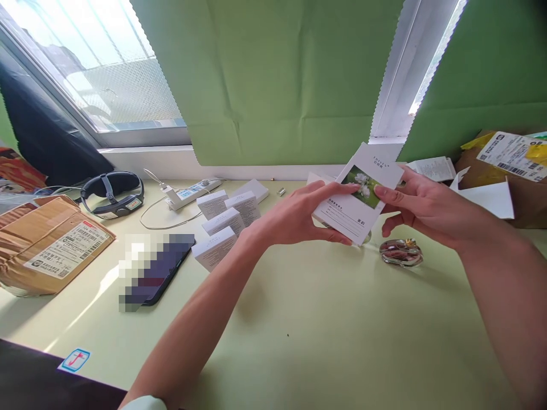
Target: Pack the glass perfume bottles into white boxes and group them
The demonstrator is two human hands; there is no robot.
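Observation:
Both my hands hold a white card or flat box (356, 199) with a small flower picture, raised a little above the pale green table (299, 319). My left hand (294, 213) grips its left and lower edge with curled fingers. My right hand (416, 205) pinches its right edge, thumb on the front. A shiny silver object (400, 252) lies on the table just below my right hand. Part of another white piece shows behind the card.
Several small white boxes (226, 225) lie in a row left of my hands. A dark phone (164, 270), a brown parcel (47, 242), a black headset (111, 192) and a white power strip (192, 192) sit at the left. An open cardboard box (508, 171) stands at right.

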